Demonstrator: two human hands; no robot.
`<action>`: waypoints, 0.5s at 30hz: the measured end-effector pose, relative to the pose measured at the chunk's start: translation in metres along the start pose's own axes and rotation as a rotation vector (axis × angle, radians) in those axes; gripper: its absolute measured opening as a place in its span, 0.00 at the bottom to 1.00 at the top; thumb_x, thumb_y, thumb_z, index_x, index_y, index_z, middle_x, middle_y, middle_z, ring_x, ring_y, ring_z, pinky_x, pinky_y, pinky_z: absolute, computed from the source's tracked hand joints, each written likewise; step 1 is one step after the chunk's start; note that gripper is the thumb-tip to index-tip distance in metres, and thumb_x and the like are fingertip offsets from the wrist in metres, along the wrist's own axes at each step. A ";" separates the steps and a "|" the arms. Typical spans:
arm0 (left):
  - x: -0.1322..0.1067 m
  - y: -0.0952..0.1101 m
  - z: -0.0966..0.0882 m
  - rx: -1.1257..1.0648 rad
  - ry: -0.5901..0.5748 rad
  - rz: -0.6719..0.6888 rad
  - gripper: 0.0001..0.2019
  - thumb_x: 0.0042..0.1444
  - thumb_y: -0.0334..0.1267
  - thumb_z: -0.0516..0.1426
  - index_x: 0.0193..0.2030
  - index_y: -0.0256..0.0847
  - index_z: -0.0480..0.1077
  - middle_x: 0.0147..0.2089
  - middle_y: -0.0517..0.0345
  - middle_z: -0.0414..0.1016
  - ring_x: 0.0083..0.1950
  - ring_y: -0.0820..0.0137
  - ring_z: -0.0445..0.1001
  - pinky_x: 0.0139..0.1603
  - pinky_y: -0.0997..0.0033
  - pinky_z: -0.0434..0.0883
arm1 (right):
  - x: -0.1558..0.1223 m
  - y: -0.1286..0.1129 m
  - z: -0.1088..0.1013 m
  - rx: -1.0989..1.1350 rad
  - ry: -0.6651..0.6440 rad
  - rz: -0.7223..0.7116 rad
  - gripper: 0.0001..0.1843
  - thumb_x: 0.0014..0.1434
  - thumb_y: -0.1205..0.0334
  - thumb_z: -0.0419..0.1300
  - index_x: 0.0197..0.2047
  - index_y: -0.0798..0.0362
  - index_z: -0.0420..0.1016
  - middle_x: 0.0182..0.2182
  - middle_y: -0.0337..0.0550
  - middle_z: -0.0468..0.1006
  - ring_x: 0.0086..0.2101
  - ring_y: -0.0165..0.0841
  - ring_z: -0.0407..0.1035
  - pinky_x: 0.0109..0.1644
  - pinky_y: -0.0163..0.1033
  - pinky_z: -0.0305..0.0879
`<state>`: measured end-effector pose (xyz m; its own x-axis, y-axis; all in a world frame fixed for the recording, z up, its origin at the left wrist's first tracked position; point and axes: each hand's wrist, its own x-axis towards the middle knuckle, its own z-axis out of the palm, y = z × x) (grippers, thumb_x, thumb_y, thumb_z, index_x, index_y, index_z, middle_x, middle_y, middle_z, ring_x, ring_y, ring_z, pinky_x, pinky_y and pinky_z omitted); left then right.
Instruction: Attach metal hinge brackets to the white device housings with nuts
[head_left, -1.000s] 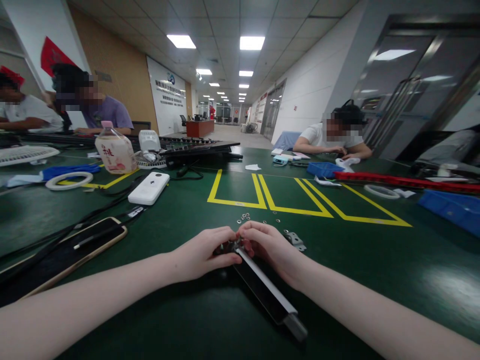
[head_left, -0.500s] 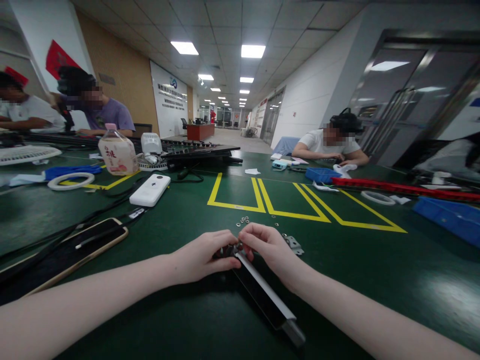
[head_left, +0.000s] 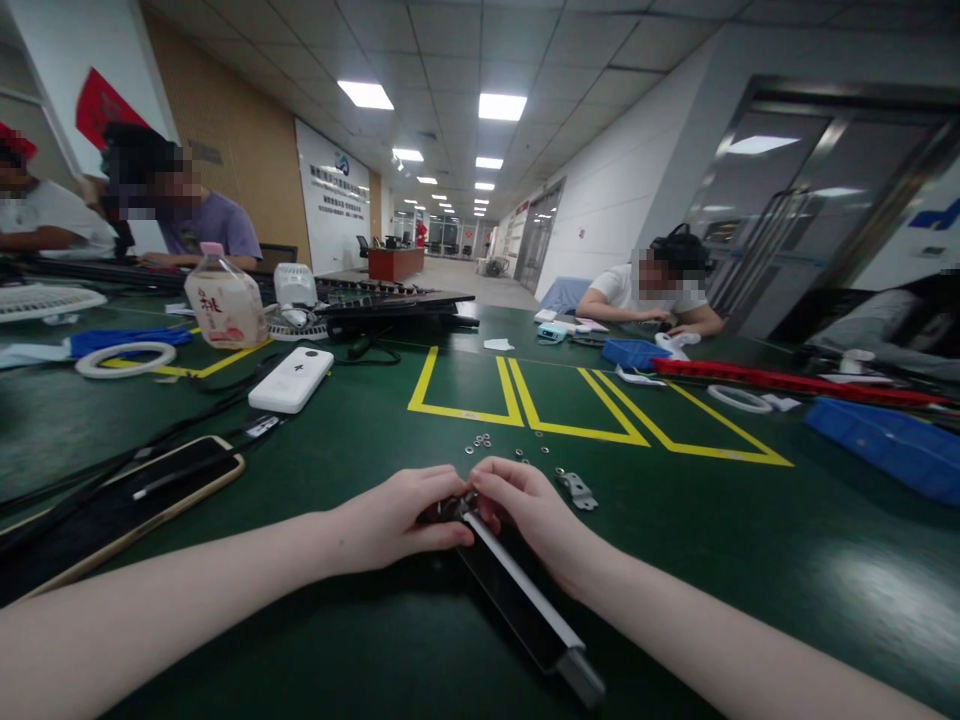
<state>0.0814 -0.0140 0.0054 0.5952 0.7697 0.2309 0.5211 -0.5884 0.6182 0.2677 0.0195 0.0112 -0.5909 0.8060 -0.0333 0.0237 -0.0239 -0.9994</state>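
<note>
A long bar with a silver edge and a dark side (head_left: 525, 590) slants from between my hands towards the front of the table. My left hand (head_left: 420, 515) is closed on its far end, thumb on the near side, where small metal fittings (head_left: 450, 507) show in part. At that same end my right hand (head_left: 529, 510) has its fingertips pinched together. What they grip is hidden or too small to name. Beyond my fingers lie several small metal nuts or washers (head_left: 480, 442). A flat metal bracket with holes (head_left: 577, 490) rests right of my right hand.
Yellow tape outlines (head_left: 465, 413) mark the green table ahead. To the left are a phone-like black object (head_left: 180, 480), a white power bank (head_left: 291, 380), cables and a drink bottle (head_left: 223, 305). Blue bins (head_left: 885, 445) and a red strip (head_left: 795, 382) lie right. Co-workers sit across the table.
The view has shifted slightly, so the table things appear a little further left. Both hands stay at the bar's far end, with the right fingertips slightly lower and closer to the left ones.
</note>
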 end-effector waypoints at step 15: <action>0.001 -0.005 0.001 -0.013 0.001 -0.010 0.11 0.60 0.46 0.55 0.41 0.39 0.66 0.35 0.60 0.66 0.34 0.72 0.64 0.34 0.73 0.61 | -0.015 0.000 -0.012 -0.512 0.027 -0.358 0.08 0.59 0.59 0.59 0.41 0.49 0.76 0.36 0.39 0.78 0.36 0.31 0.71 0.42 0.39 0.67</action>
<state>0.0794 -0.0106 0.0016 0.5894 0.7759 0.2248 0.5191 -0.5771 0.6305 0.2860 0.0149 0.0121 -0.6130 0.7266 0.3102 0.2154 0.5315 -0.8192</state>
